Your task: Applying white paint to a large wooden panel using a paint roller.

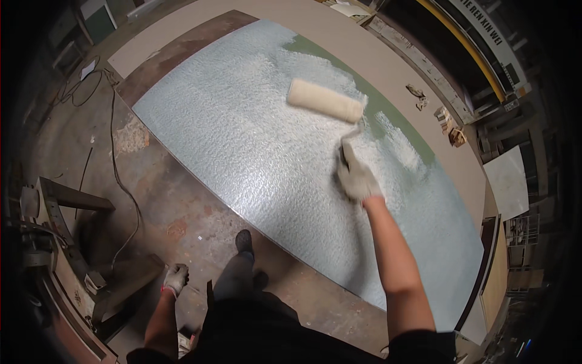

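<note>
My gloved right hand [359, 177] is closed round the dark handle of a paint roller [325, 101]. The roller's long cream sleeve lies over a large panel [212, 142], tilted slightly down to the right. Wet, whitish, textured coating covers most of the panel. Along the far side, green surface [327, 57] shows through in uneven patches. My left hand [177, 277], in a light glove, hangs low at my left side with its fingers curled in. Nothing shows in it, and it is apart from the panel.
A metal and wood stand [76, 197] is at the left, close to my left arm. A dark cable [115, 164] runs along the floor. Beyond the panel lies a beige board [388, 76]; small scraps [448, 126] and a large machine [454, 42] are at far right.
</note>
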The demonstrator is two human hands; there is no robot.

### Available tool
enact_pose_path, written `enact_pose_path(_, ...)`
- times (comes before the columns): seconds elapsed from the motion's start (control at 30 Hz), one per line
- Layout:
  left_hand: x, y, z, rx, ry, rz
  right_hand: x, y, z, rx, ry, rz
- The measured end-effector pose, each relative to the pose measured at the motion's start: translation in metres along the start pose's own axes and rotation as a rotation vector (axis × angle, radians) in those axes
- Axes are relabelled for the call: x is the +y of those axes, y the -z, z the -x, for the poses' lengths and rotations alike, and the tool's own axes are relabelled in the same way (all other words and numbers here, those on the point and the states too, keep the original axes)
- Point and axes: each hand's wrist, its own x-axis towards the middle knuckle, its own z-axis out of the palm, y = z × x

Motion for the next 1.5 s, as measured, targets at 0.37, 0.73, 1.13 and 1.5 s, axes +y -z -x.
enact_pose_path(0.37,0.177,0.033,-0.04,0.176,-0.494,0.076,0.034,0.008,0.207,-0.214,-0.051,0.097)
enact_pose_path(0.73,0.538,0.062,-0.137,0.527,-0.901,-0.75,-0.137,0.006,-0.196,0.09,-0.023,0.119)
enact_pose_path(1.13,0.561,0.07,-0.16,0.397,-0.759,-0.698,-0.199,-0.032,-0.191,0.091,-0.18,-0.049)
enact_pose_path(1.5,0.577,0.174,-0.143,-0.237,-0.619,0.28,-0.206,-0.086,0.018,0.02,-0.201,-0.038)
